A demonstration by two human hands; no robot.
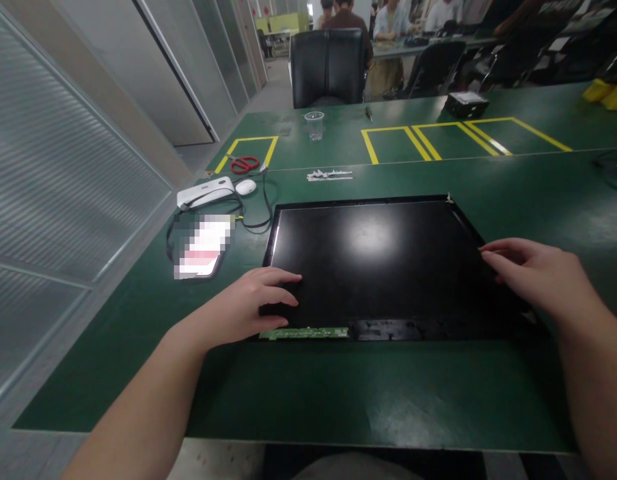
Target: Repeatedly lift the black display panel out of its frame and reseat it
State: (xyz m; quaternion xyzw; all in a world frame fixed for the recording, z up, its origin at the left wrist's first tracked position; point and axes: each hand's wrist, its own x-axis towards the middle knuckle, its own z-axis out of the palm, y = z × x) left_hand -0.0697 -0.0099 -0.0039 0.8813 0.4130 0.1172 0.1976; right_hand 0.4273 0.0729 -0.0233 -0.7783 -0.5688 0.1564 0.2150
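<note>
A flat black display panel [383, 267] lies face up on the green table, with a bright light reflected in its surface. A narrow green circuit board [308, 333] runs along the left part of its near edge. My left hand [263, 297] rests over the panel's left edge, fingers spread and fingertips on the dark surface, thumb close to the circuit board. At the opposite side, my right hand [533, 267] has thumb and fingers drawn together on the panel's right edge. A small pale piece [449, 198] stands at the far right corner.
Left of the panel are a blurred-out phone [203, 250], a white device with a black cable [206, 193], a white mouse [246, 187] and red scissors [245, 165]. Beyond lie thin white strips [329, 175], a clear cup [315, 127] and a black box [467, 105]. People sit behind.
</note>
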